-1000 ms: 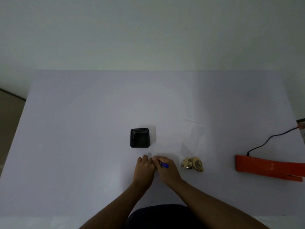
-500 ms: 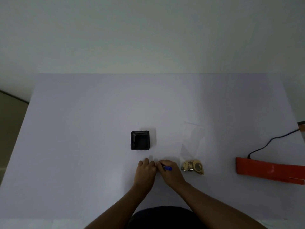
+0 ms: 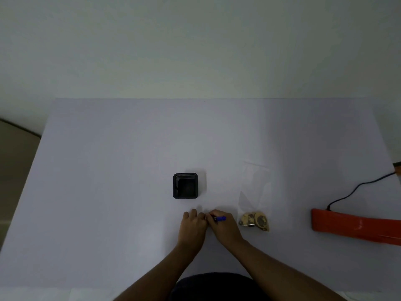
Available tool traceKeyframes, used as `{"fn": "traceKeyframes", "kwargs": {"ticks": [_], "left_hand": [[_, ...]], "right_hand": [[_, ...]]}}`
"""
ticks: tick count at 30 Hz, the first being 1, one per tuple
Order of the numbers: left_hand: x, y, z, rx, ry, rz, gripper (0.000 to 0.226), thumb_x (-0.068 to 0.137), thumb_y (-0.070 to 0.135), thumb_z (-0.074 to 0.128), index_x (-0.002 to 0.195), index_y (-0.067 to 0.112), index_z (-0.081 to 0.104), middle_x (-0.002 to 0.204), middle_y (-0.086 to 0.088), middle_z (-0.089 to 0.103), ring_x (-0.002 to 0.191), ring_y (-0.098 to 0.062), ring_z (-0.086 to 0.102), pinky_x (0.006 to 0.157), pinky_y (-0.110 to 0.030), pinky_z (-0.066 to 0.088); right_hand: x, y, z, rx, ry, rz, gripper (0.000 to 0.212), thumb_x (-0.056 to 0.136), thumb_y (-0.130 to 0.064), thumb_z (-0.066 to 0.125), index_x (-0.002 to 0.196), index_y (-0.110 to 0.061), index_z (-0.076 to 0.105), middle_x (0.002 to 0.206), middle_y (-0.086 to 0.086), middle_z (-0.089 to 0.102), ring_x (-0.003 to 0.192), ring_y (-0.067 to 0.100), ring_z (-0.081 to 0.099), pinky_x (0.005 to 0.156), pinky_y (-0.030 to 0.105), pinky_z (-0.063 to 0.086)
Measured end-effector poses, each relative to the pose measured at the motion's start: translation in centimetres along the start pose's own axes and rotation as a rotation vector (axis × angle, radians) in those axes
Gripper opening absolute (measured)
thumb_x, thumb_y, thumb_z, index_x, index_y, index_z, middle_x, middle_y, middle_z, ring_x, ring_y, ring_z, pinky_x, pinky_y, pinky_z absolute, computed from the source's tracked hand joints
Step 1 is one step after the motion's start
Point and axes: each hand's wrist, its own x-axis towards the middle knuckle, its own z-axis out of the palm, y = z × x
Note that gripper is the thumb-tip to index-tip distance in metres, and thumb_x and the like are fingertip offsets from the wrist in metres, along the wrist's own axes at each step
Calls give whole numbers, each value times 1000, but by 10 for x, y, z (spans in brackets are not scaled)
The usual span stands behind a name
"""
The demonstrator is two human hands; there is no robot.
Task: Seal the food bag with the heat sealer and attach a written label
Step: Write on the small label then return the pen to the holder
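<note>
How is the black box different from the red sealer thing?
The black container is small, square and open-topped, while the orange-red heat sealer is long, flat and narrow. The container stands just beyond the hands near the table's middle; the sealer lies far to the right, partly cut off by the picture's edge. The sealer has a black cord attached; the container has none. Both rest on the white table, untouched by either hand.

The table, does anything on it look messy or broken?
Nothing stands out. The bag lies flat with food at its near end, the sealer rests at the right, and the black cup stands upright.
</note>
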Motion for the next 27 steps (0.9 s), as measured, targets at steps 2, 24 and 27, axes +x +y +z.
{"fn": "traceKeyframes", "kwargs": {"ticks": [2, 24, 27], "left_hand": [[1, 0, 1, 19, 18, -5, 21, 96, 6, 51, 113, 6, 63, 113, -11, 65, 104, -31, 53, 89, -41, 40], [0, 0, -2, 5, -6, -16, 20, 96, 10, 54, 114, 8, 61, 113, -10, 64, 103, -28, 52, 90, -40, 41], [0, 0, -3, 2, -6, -14, 21, 95, 9, 56, 116, 8, 61, 112, -10, 64, 103, -29, 52, 90, -40, 41]], "right_hand": [[0, 0, 0, 7, 0, -1, 25, 98, -30, 56, 83, -16, 71, 76, 2, 70, 70, 15, 66, 70, 39, 55], [-2, -3, 6, -22, 49, 30, 28, 100, -29, 55, 85, -12, 70, 77, 4, 70, 71, 16, 67, 71, 38, 56], [-2, -3, 5, -27, 60, 40, 29, 100, -30, 54, 84, -11, 70, 76, 5, 69, 69, 17, 66, 69, 38, 55]]}}
